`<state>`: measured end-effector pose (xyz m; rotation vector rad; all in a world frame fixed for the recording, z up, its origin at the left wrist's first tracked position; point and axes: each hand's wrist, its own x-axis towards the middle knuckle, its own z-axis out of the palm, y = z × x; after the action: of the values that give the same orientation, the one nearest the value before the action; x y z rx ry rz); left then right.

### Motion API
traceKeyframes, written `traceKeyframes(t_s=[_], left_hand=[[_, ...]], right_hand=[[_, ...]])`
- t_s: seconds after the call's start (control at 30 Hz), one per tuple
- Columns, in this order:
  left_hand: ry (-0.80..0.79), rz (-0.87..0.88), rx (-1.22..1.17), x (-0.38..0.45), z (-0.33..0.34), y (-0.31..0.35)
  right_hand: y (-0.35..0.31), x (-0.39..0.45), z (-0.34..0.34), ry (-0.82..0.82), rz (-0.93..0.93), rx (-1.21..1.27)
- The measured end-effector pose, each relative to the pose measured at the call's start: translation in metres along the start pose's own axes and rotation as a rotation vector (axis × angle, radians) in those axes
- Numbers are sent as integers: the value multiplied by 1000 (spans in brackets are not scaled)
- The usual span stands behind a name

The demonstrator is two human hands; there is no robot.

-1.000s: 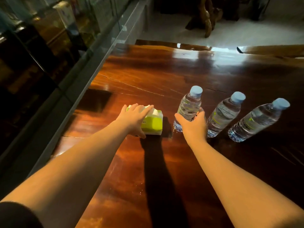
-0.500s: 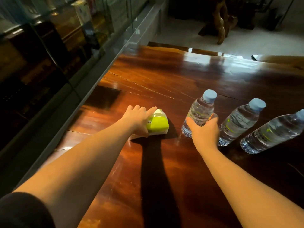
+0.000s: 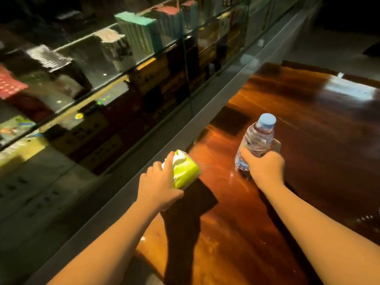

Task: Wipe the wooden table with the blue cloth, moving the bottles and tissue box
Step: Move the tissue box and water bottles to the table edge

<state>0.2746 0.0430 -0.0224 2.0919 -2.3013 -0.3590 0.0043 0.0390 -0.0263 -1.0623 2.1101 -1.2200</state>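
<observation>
my left hand [image 3: 159,187] was wrapped over the lime-green tissue pack [image 3: 184,170], fingers curled tight around its near end, with the white tissue poking out of the top toward the grey ledge [image 3: 207,112] that ran along the table's left side. i held it tilted, its far corner angled down toward the wood, and it looked lifted clear of the surface, though i could not be sure the low corner was not touching. i judged that grip was meant to carry it away from the patch to be wiped.

my right hand [image 3: 265,169] was clamped around the lower half of the clear water bottle [image 3: 256,141], thumb on the near left side and the fingers hidden behind it. i had it low on the body, which kept the weight under my palm and the blue cap [image 3: 267,121] upright. the base sat at or just above the wooden table [image 3: 320,153]; i could not tell which.

the two things were near each other, not touching, over the table's left portion beside the ledge. the glass display case [image 3: 98,83] stood beyond that ledge. no blue cloth was in view, so wiping, as i judged it, was not yet begun.
</observation>
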Motion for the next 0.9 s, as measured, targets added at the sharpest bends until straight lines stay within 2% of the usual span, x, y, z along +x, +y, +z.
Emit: traceKeyframes(t_s=[0.23, 0.4, 0.9], left_hand=[[-6, -138, -26, -59, 12, -63], [-47, -201, -51, -80, 25, -71], [-46, -209, -63, -84, 41, -62]], right_hand=[[-36, -49, 79, -151, -129, 157], [-39, -72, 109, -266, -79, 137], [-37, -90, 130, -283, -61, 98]])
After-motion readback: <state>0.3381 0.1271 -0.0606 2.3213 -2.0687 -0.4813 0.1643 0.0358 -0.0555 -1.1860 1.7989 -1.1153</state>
